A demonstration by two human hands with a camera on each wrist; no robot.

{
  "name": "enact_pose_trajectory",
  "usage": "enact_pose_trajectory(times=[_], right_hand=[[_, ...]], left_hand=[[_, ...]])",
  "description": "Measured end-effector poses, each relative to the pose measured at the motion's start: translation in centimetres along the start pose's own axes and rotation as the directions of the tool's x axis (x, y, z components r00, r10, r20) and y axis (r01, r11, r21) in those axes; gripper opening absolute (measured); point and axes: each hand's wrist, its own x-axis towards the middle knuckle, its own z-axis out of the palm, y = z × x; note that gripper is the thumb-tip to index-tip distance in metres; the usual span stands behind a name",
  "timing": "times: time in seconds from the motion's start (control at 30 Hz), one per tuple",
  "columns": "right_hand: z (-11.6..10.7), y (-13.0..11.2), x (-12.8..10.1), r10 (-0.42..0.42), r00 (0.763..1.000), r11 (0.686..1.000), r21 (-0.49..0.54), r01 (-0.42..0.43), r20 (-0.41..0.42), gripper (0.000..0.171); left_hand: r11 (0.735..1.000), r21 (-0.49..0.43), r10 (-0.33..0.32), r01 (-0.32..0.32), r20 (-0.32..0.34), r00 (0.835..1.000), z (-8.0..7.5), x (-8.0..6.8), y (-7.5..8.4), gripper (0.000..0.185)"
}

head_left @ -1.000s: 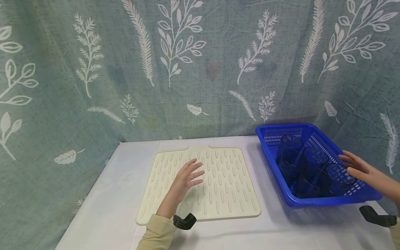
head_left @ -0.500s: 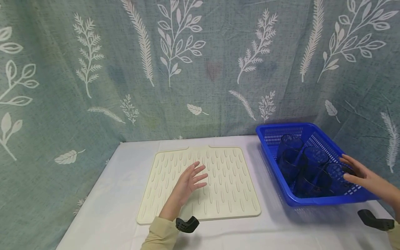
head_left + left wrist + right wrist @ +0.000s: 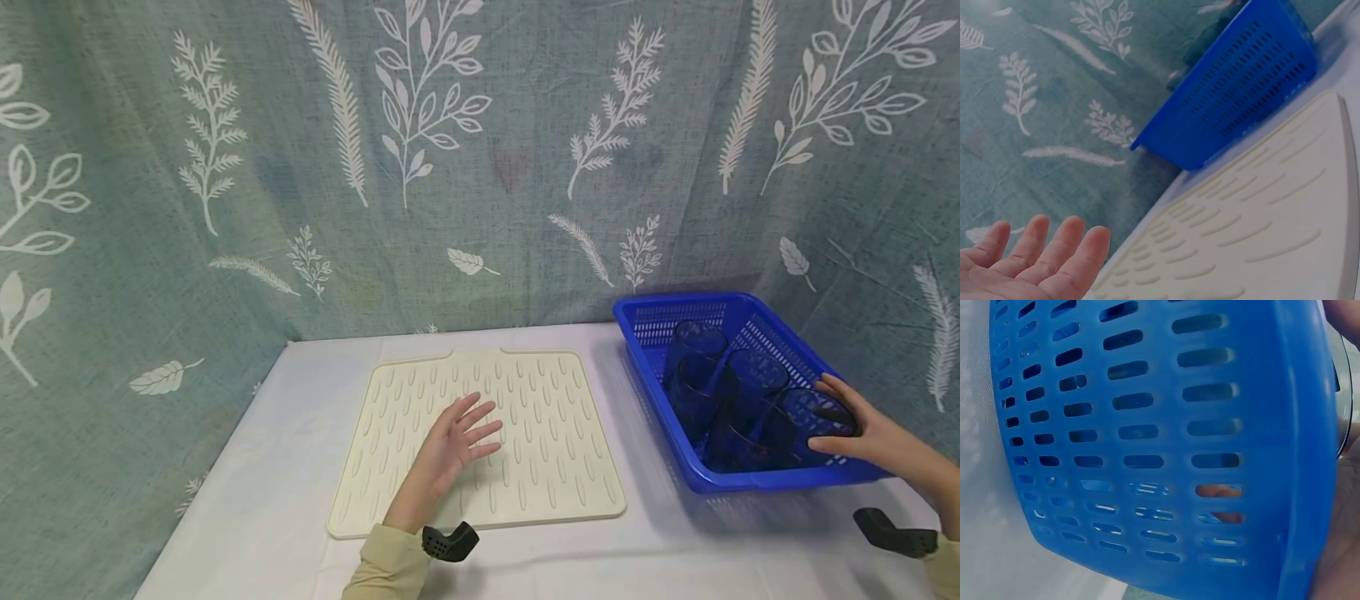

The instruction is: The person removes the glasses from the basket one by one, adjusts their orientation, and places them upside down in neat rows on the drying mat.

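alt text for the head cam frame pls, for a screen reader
The right hand grips the nearest dark glass tumbler inside a blue perforated plastic basket that holds several such glasses. The left hand hovers open above a cream ridged drying mat on the white table.

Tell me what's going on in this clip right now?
A person sits at a table with a cream drying mat in the middle and a blue basket of clear glasses at the right. The right hand reaches into the basket, its fingers wrapped around the nearest glass. The left hand hovers open over the mat, holding nothing. No glass stands on the mat.
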Motion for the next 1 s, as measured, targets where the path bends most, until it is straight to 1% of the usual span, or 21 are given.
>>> enact_pose_trajectory(times=[0.17, 0.2, 0.3, 0.43, 0.53, 0.67, 0.9, 1.0], right_hand=[[-0.16, -0.36, 0.07, 0.082, 0.997, 0.996, -0.044, -0.082, 0.000, 0.105], [-0.17, -0.44, 0.10, 0.089, 0.996, 0.994, -0.058, -0.089, 0.002, 0.105], [-0.13, -0.76, 0.19, 0.088, 0.996, 0.992, -0.094, -0.087, 0.008, 0.101], [-0.04, -1.00, 0.21, 0.063, 0.998, 0.990, -0.126, -0.062, 0.001, 0.095], [-0.16, -1.04, 0.08, 0.096, 0.995, 0.982, -0.163, -0.100, -0.031, 0.098], [-0.31, -0.88, -0.03, 0.143, 0.988, 0.973, -0.173, -0.152, -0.061, 0.101], [-0.01, -0.41, -0.10, 0.153, 0.984, 0.972, -0.167, -0.166, -0.088, 0.104], [-0.05, -0.36, -0.14, 0.185, 0.978, 0.968, -0.152, -0.198, -0.099, 0.104]], left_hand=[[1.000, 0.007, 0.002, -0.002, -0.009, 1.000, -0.08, -0.12, -0.10, 0.052], [1.000, 0.008, 0.002, -0.002, -0.011, 1.000, -0.09, -0.16, -0.13, 0.052], [1.000, 0.013, 0.002, -0.001, -0.017, 1.000, -0.12, -0.19, -0.21, 0.052], [1.000, 0.010, -0.001, 0.001, -0.021, 1.000, -0.24, -0.20, -0.31, 0.051], [1.000, 0.003, -0.005, 0.005, -0.021, 1.000, -0.32, -0.22, -0.36, 0.051], [1.000, -0.005, -0.007, 0.007, -0.018, 1.000, -0.36, -0.27, -0.37, 0.051], [1.000, -0.022, -0.004, 0.003, -0.024, 1.000, -0.23, -0.32, -0.38, 0.051], [1.000, -0.021, -0.004, 0.004, -0.023, 1.000, -0.18, -0.44, -0.40, 0.052]])
